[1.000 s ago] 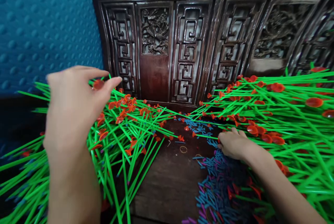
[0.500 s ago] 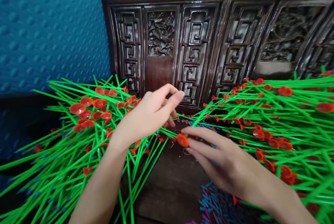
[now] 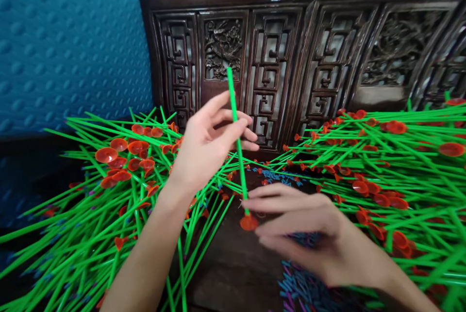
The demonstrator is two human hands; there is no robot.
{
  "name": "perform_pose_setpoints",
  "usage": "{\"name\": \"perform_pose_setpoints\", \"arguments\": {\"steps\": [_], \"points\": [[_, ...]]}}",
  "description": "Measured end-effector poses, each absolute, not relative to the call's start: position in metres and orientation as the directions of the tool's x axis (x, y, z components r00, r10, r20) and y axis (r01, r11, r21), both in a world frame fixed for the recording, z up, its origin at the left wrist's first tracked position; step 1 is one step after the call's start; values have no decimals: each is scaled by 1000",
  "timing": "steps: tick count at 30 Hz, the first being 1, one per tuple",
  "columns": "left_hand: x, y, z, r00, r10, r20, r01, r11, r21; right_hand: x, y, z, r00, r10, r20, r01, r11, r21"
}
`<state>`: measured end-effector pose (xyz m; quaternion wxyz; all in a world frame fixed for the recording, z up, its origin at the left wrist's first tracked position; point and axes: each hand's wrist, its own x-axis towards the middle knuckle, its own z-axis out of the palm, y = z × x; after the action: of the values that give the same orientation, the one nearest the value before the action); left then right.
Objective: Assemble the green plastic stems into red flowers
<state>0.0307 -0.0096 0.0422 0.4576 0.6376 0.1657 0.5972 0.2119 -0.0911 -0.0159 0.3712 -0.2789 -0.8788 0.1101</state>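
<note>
1. Nearest, I've got the right hand [image 3: 313,224] at the cup end, fingers half curled, fingertips on or right beside it; I can't tell whether they pinch. It's smeared by blur, and the forearm runs off the frame.
2. Here's the piece: a slim, bright green stick [image 3: 240,156], almost upright, top leaning slightly left, a glossy orange-red cup [image 3: 248,223] at its foot. It's between my two hands, above the dark wooden surface [image 3: 233,258].
3. My left hand [image 3: 207,144] has the stick pinched between thumb and fingers, other fingers spread loosely behind.
4. Compare half a second ago: the cup sat higher, at the right fingertips, the stick barely readable. Now the stick shows at length, cup lower.
5. Beneath the right hand, small blue and purple pieces [image 3: 296,283] are partly covered, lost in shadow.
6. Either side, a left heap [image 3: 83,224] and a right heap [image 3: 418,171] of matching sticks, both cut off by the edges.
7. Farther back, the carved wooden panels [image 3: 224,45]; blue bumpy padding [image 3: 73,50] at left.
</note>
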Motion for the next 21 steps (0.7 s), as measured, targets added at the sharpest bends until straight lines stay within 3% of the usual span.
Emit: {"name": "perform_pose_setpoints", "arguments": {"steps": [3, 4, 6, 8, 10, 15, 19, 21], "points": [[21, -8, 48, 153, 757, 636, -364, -555, 748, 231, -73, -26, -456, 710, 536, 614, 688, -388], [19, -7, 50, 141, 761, 633, -362, -556, 748, 237, -67, -32, -462, 771, 437, 710, 618, -339], [15, -7, 51, 130, 769, 626, -341, -558, 756, 246, -59, -46, -391, 916, 90, 889, 402, -219], [13, -7, 50, 140, 765, 628, -292, -574, 765, 250, -56, -59, -275, 938, -212, 960, 254, -121], [13, -7, 48, 162, 746, 646, -226, -609, 760, 248, -56, -66, -237, 905, -352, 972, 216, -97], [19, -5, 43, 218, 662, 717, -52, -726, 686, 233, -58, -67, -217, 883, -417, 976, 210, -62], [22, -3, 39, 327, 632, 703, 29, -750, 661, 227, -58, -71, -237, 881, -409, 970, 235, -57], [21, -3, 37, 402, 578, 710, 105, -800, 591, 229, -58, -73, -254, 886, -388, 967, 247, -68]]}}
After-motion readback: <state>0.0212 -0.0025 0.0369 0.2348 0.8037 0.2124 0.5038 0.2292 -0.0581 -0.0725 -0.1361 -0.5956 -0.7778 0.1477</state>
